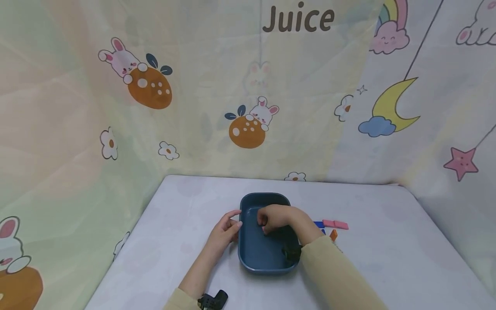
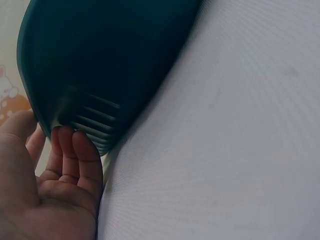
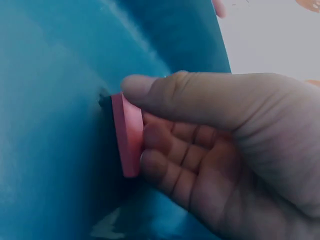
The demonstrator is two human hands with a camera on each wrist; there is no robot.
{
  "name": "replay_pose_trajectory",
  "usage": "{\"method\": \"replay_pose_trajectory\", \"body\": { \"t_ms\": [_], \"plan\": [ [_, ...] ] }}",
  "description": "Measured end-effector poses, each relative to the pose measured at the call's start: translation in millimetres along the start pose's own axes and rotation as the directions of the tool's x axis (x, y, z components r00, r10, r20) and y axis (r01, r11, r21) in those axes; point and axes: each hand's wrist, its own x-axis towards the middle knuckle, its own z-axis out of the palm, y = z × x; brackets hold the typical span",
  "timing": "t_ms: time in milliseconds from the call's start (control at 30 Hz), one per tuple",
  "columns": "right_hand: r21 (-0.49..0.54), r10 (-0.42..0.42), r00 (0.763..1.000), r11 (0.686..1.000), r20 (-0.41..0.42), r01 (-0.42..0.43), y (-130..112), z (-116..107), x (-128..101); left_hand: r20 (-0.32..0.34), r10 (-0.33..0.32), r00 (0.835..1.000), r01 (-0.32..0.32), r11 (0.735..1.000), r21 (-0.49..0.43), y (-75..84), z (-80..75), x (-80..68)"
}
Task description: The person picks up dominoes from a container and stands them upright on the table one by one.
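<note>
Both forearms come in from the near edge of the table (image 1: 387, 224), in pale yellow sleeves. The left forearm slants up from about 7 o'clock of the tray, and the left hand (image 1: 224, 230) rests against the outside of the dark blue tray (image 1: 263, 258) at its 9 o'clock wall. Its fingers (image 2: 82, 155) are nearly straight and lie side by side, their tips pressed to the ribbed outer wall of the tray; the thumb (image 2: 17, 127) sits up near the rim, so the hand steadies the wall rather than wrapping it.

The right forearm comes in from 5 o'clock, crosses the tray's near right corner, and the wrist bends so the right hand (image 1: 277, 217) hangs palm-down inside the tray. That hand is curled, thumb and fingertips closed together on a flat pink block (image 3: 127, 135), which is held on edge; the thumb lies along its top and the fingers back it from behind. The block sits just above or against the tray's inner floor; whether it touches cannot be told.

On the table at 3 o'clock of the tray, just beside the right wrist, lie more flat blocks: a pink pair (image 1: 335, 224), a blue one (image 1: 318, 224) and an orange one (image 1: 333, 235).
</note>
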Motion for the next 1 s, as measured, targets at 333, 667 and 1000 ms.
{"method": "replay_pose_trajectory", "body": {
  "t_ms": [333,667,1000],
  "plan": [
    [0.022,-0.059,0.993,0.998,-0.106,0.062,3,9,7,0.006,0.011,1.0,-0.011,1.0,-0.001,1.6,-0.2,-1.9],
    [-0.086,-0.087,0.985,0.994,-0.146,0.075,-3,11,9,0.004,0.027,1.0,-0.027,0.999,-0.032,0.9,0.5,-1.5],
    [0.002,-0.122,0.973,0.992,-0.198,0.125,-2,-2,-2,0.009,0.036,0.999,-0.036,0.999,-0.034,1.2,0.3,-2.9]
  ]
}}
